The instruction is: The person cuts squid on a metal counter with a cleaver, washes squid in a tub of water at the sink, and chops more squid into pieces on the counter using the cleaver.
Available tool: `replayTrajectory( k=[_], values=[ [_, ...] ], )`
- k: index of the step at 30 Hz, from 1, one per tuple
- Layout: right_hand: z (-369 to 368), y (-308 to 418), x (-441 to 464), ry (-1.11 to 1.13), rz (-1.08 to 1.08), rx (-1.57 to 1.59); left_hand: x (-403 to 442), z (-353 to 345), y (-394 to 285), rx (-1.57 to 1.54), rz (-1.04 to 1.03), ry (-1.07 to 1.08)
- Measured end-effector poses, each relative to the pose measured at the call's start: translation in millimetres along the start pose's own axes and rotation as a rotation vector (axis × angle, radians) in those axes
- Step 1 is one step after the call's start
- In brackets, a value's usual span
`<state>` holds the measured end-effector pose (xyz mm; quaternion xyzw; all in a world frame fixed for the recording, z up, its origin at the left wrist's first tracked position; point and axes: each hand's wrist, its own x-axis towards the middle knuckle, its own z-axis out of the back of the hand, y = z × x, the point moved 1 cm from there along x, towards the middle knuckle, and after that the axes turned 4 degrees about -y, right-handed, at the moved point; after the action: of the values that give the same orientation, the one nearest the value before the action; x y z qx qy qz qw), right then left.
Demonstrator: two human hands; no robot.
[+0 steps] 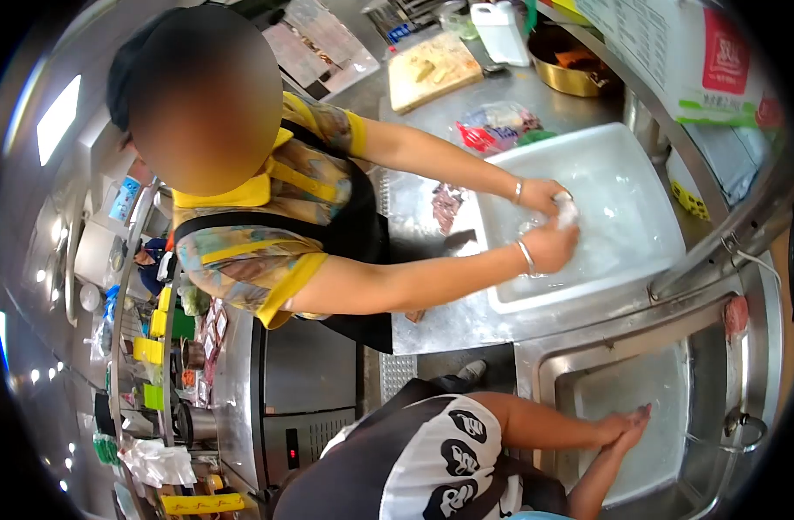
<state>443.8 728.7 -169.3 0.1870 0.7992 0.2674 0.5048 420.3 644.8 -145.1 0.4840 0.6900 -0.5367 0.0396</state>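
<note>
My left hand (615, 428) meets my right hand (633, 431) above the steel sink (549, 377) at the lower right. The left fingers are drawn in against the right hand; whatever may be between them is hidden. On my right hand the fingers are stretched out, tips toward the far side of the sink. Below them a pale, wet basin surface (622, 477) shows. A co-worker (267, 217) in a yellow patterned shirt and black apron stands to my left. Both of the co-worker's hands hold a small whitish item (568, 211) over a white tub (609, 286) of water.
A tap (744, 423) and a reddish lump (736, 315) are at the sink's far edge. Dark meat pieces (446, 208), a plastic packet (499, 126), a cutting board (432, 69) and a brass pot (570, 74) lie around the tub. A shelf with a large box (674, 52) overhangs it.
</note>
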Motion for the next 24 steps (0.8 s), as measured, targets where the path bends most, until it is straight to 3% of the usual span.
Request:
replayTrajectory(
  k=[2,5,8,11,15,17,18,19,20,21,22,24],
  values=[
    [-1,-15,-17,0.104,0.183,-0.231,7,2,7,0.039,0.012,0.001],
    [-38,14,-65,0.117,0.242,-0.35,18,1,26,0.122,0.011,0.014],
    [-36,25,-63,-0.123,-0.132,-0.177,26,-1,43,0.235,-0.034,0.011],
    [-25,-6,-74,0.102,0.309,-0.342,22,-12,51,0.184,0.01,0.03],
    [18,-4,-25,0.016,0.218,-0.248,-11,-16,17,-0.085,0.17,0.057],
    [45,5,8,0.017,0.456,-0.495,-38,-17,-31,-0.096,0.299,0.044],
    [73,4,37,0.022,0.452,-0.491,-25,-12,-10,-0.093,0.297,0.038],
    [100,1,65,-0.043,0.537,-0.618,-7,-6,19,-0.019,0.207,-0.006],
    [91,10,57,-0.111,0.625,-0.748,-15,-9,2,0.051,0.117,-0.047],
    [79,17,48,-0.375,0.345,-0.528,-19,-8,-16,0.044,0.116,-0.043],
    [75,10,43,-0.386,0.348,-0.536,-21,0,-34,0.078,0.24,-0.075],
    [72,-13,41,-0.054,0.169,-0.582,-23,-2,-47,0.116,0.374,-0.091]
  ],
)
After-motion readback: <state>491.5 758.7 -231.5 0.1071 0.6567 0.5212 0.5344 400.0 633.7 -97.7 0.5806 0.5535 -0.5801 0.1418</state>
